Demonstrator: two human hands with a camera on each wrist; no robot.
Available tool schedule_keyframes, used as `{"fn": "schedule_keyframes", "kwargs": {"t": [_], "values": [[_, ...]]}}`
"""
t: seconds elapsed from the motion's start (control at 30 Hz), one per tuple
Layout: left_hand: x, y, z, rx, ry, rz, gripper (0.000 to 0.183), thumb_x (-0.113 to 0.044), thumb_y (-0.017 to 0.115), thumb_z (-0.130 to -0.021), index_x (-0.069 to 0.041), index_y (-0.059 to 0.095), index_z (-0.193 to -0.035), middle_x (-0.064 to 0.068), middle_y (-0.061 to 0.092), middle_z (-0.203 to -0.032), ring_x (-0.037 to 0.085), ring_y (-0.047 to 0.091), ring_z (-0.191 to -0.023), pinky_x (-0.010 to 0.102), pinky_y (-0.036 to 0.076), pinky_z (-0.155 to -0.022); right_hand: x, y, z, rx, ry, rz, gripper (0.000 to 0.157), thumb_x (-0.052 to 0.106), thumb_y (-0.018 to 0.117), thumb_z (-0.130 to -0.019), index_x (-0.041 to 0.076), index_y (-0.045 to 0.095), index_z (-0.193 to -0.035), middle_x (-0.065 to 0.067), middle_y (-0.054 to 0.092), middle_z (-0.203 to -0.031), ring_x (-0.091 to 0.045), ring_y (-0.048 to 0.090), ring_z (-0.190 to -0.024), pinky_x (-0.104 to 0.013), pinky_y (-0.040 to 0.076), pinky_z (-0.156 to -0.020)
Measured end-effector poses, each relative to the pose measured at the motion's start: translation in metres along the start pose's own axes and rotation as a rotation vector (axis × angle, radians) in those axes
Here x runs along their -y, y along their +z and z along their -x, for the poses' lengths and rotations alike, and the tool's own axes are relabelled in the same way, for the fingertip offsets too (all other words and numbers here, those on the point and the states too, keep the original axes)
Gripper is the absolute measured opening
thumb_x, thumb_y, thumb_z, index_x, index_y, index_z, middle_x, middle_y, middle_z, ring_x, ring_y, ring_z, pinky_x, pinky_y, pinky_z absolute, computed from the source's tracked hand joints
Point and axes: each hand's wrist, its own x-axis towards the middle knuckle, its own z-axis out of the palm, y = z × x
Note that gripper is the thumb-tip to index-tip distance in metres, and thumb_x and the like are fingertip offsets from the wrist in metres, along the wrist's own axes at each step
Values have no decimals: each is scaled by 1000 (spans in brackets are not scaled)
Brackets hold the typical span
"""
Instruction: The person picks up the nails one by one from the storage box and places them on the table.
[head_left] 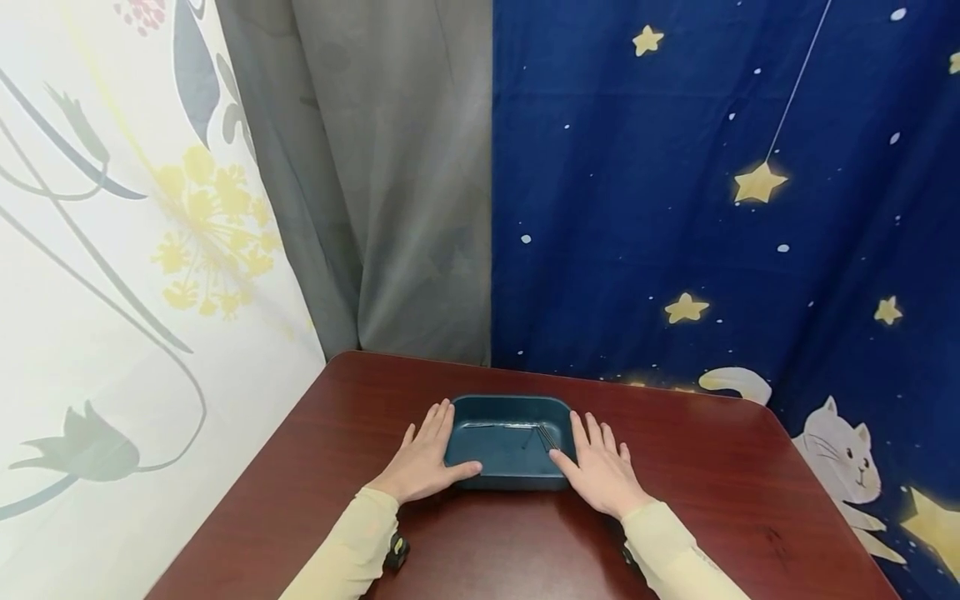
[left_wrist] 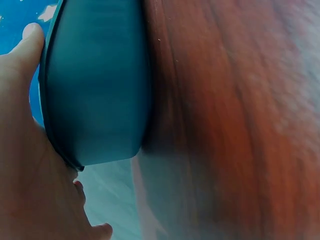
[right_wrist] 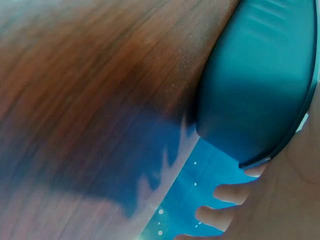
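Teal rectangular tray (head_left: 498,462) with rounded corners, one only, sits on the tabletop between the person's two hands, its long sides running left to right. Left hand (head_left: 426,460) and right hand (head_left: 600,473) lie against its two short ends, palms facing inward and fingers extended forward along the outside — neither hand is curled into a fist or pinching anything. The left hand's thumb reaches across the near left corner of the rim; the right hand's thumb angles in over the near right corner, close to the contents. Both wrist views show the rim meeting the hand while the tray's outer wall slopes down to the wood.

Inside the tray, thin dark rods (head_left: 548,439) lie in a slanting cluster near the right end; they are too small and close together to count. Two forearms come in from the lower edge, each in a pale yellow sleeve (head_left: 347,542), and a black wrist device (head_left: 396,552) shows under the left one.

Beneath everything is one reddish-brown wooden table (head_left: 510,542). Three hangings stand around it — a white floral curtain (head_left: 142,367) at left, a gray curtain (head_left: 420,183), and a blue starry curtain (head_left: 637,208) with one cat figure (head_left: 840,450).
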Motion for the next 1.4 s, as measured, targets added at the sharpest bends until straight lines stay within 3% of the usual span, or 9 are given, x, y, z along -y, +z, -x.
{"fn": "schedule_keyframes", "kwargs": {"t": [0.53, 0.7, 1.0, 1.4], "values": [[-18, 2, -3, 36, 33, -83, 126, -96, 36, -75, -8, 12, -162, 3, 7, -169, 24, 7, -154, 58, 15, -118, -2, -8, 23, -3, 61, 33, 93, 73, 37, -97, 14, 11, -163, -22, 17, -164, -50, 16, -147, -76, 13, -107], [-24, 1, 2, 56, 27, -123, 129, -98, 35, -72, -7, 16, -162, 6, 9, -168, 24, 8, -154, 57, 17, -118, -4, -5, 28, 13, 62, 26, 89, 66, 43, -99, 15, 10, -163, -21, 16, -165, -49, 16, -147, -76, 13, -107], [-28, 7, 2, 73, 54, -36, 127, -94, 43, -75, -6, 13, -162, 6, 4, -169, 26, 5, -154, 62, 20, -115, -6, -5, 38, 3, 78, 1, 97, 78, 34, -94, 13, 11, -163, -21, 20, -164, -49, 20, -147, -76, 16, -107], [-32, 6, -1, 84, 39, -27, 131, -95, 46, -71, -7, 12, -162, 4, 4, -169, 24, 5, -154, 62, 19, -115, -6, -6, 39, -15, 62, -21, 95, 70, 41, -97, 7, 13, -162, -21, 26, -162, -47, 24, -146, -74, 20, -107]]}}
